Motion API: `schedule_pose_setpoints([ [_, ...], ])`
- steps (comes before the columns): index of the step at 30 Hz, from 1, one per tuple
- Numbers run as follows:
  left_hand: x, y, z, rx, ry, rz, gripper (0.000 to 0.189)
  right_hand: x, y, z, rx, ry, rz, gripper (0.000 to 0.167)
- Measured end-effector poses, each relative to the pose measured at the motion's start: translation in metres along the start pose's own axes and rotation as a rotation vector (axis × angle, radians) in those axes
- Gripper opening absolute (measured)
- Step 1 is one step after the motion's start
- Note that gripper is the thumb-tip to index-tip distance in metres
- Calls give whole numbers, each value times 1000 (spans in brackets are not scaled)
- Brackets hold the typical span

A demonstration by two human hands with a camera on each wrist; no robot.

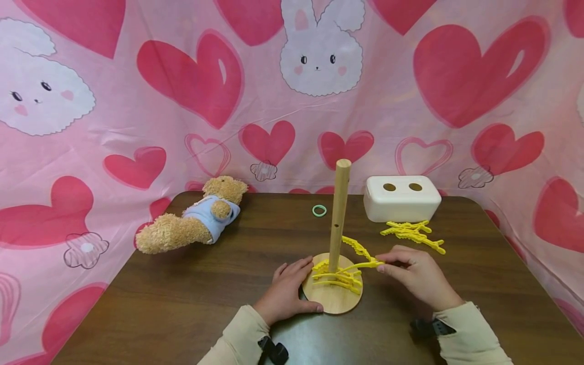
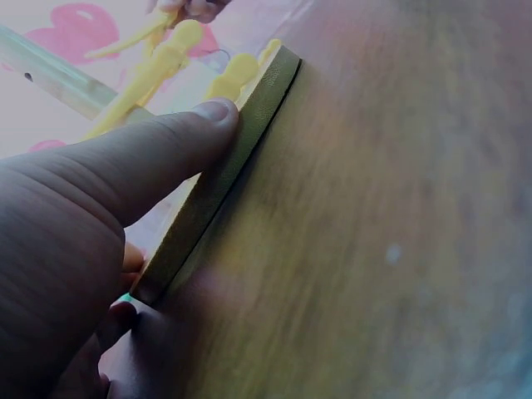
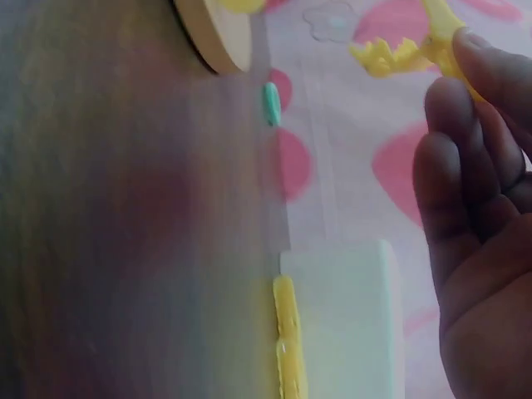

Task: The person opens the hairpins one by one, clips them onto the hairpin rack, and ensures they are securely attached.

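A round wooden base (image 1: 339, 304) with an upright wooden post (image 1: 338, 213) stands at the table's front middle. My left hand (image 1: 292, 291) grips the base's left rim, thumb (image 2: 179, 137) at the near edge and fingers on the far side. Several yellow hair clips (image 1: 351, 286) lie stacked low around the post. My right hand (image 1: 417, 274) pinches the handle end of another yellow alligator hair clip (image 1: 360, 249) between thumb and fingers. That clip's two toothed arms are spread wide, their tips pointing at the post. Whether they touch it I cannot tell.
More yellow hair clips (image 1: 412, 233) lie in a pile before a white box (image 1: 401, 200) with two round holes, back right. A mint-green ring (image 1: 319, 210) lies behind the post. A teddy bear (image 1: 196, 218) in blue lies back left, against a heart-patterned cloth (image 1: 196, 81).
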State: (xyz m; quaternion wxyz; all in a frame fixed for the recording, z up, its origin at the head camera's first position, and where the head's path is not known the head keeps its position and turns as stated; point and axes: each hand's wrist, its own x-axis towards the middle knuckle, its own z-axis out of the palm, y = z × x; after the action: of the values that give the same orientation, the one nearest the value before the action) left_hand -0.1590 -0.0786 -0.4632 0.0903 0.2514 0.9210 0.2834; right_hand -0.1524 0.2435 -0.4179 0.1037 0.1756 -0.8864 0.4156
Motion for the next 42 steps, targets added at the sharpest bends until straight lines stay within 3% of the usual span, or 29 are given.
schedule_pose_setpoints([
  [9, 0, 0, 0, 1, -12, -22, 101, 1, -7, 19, 59, 13, -52, 16],
  [17, 1, -1, 1, -3, -18, -27, 102, 1, -19, 28, 93, -29, -84, 18],
  [23, 0, 0, 0, 0, -17, -21, 102, 1, -26, 30, 90, -45, -62, 17],
  [32, 1, 0, 1, 17, 10, 15, 102, 1, -30, 30, 113, -67, -91, 17],
  [42, 2, -2, 1, 28, 2, 3, 103, 0, -31, 27, 147, -94, -55, 20],
])
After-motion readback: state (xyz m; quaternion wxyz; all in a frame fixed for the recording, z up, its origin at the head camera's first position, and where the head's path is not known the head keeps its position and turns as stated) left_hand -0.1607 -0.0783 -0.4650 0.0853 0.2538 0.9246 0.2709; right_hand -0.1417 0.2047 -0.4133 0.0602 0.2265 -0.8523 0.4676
